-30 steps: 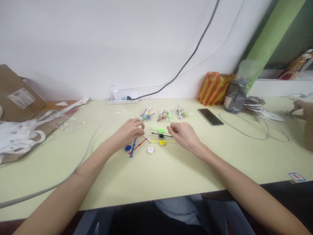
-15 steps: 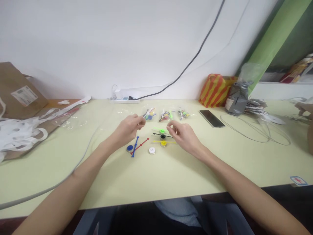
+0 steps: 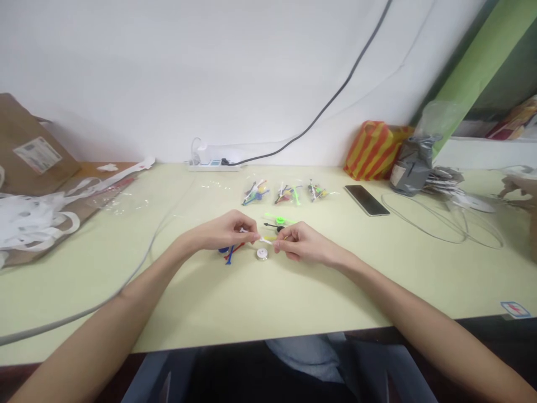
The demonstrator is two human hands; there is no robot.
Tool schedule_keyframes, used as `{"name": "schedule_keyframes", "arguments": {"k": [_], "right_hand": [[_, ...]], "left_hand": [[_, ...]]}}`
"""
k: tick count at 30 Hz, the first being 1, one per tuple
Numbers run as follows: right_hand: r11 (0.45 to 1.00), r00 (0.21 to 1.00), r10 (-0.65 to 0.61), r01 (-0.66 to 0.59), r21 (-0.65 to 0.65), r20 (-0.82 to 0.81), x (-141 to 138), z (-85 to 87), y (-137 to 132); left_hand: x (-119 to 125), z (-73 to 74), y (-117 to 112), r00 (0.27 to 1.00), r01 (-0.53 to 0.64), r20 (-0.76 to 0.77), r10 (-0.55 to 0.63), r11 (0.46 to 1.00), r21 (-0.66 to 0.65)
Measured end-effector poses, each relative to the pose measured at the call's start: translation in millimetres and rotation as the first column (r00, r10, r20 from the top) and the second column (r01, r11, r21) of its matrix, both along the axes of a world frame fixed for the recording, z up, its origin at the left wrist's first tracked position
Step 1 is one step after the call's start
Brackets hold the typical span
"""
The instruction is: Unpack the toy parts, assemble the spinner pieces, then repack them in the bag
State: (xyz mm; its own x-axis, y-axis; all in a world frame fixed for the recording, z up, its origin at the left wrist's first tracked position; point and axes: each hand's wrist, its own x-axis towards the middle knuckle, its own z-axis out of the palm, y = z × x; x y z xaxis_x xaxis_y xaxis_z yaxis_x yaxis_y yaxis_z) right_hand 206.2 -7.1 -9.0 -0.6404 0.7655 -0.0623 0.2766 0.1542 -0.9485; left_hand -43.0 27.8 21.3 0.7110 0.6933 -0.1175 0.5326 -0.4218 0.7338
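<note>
My left hand (image 3: 224, 232) and my right hand (image 3: 300, 245) meet over the middle of the pale green table (image 3: 268, 291). Both pinch a thin white plastic stick (image 3: 260, 239), one at each end. Just below it lies a small white round cap (image 3: 262, 254). Blue and red sticks (image 3: 231, 254) lie under my left hand, beside a blue cap that is partly hidden. A black stick with a black cap (image 3: 277, 227) and a green stick with a green cap (image 3: 279, 217) lie just behind my hands. A yellow piece is mostly hidden by my right hand.
Three small clear bags of coloured sticks (image 3: 285, 193) lie further back. A phone (image 3: 366, 200), a striped orange bag (image 3: 373, 150), a grey pouch (image 3: 413, 162) and looped wire (image 3: 444, 224) are at the right. A power strip (image 3: 212, 162), a grey cable (image 3: 138, 268), white strips and cardboard (image 3: 33, 218) lie left. Another person's hand (image 3: 520, 187) is at the far right.
My hands were apart and raised half a second ago; now they have come down and together, each pinching an end of the white stick above the white cap.
</note>
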Motion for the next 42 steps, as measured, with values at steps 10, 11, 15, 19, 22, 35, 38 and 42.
{"name": "schedule_keyframes", "arguments": {"k": [10,11,15,19,22,35,38,42], "right_hand": [[0.952,0.997,0.079,-0.083,-0.294,-0.026,-6,1.7,-6],[0.95,0.996,0.091,-0.091,-0.299,-0.014,-5,1.8,-6],[0.946,0.992,0.121,-0.105,-0.307,0.035,-6,3.5,-8],[0.982,0.977,0.084,-0.047,-0.185,0.197,-10,5.2,-10],[0.992,0.969,0.04,-0.01,-0.125,0.242,-13,4.1,-10],[0.984,0.984,0.138,-0.123,-0.126,0.113,-8,2.1,-8],[0.984,0.98,0.156,-0.143,-0.109,0.12,-4,5.8,-7],[0.986,0.981,0.144,-0.131,-0.098,0.13,-1,8.0,-6]], "left_hand": [[-2,-5.3,6,0.994,0.113,-0.027,-0.11,0.984,0.137],[-3,-6.2,7,0.992,0.127,-0.034,-0.124,0.981,0.146],[-3,-10.4,9,0.983,0.182,-0.068,-0.172,0.967,0.177],[-2,-12.9,10,0.976,0.211,-0.104,-0.19,0.943,0.256],[-1,-13.4,10,0.973,0.208,-0.16,-0.165,0.928,0.309],[-3,-13.2,6,0.972,0.211,-0.161,-0.17,0.935,0.285],[-1,-9.7,3,0.975,0.213,-0.112,-0.19,0.942,0.26],[1,-8.9,4,0.975,0.219,-0.089,-0.203,0.948,0.231]]}}
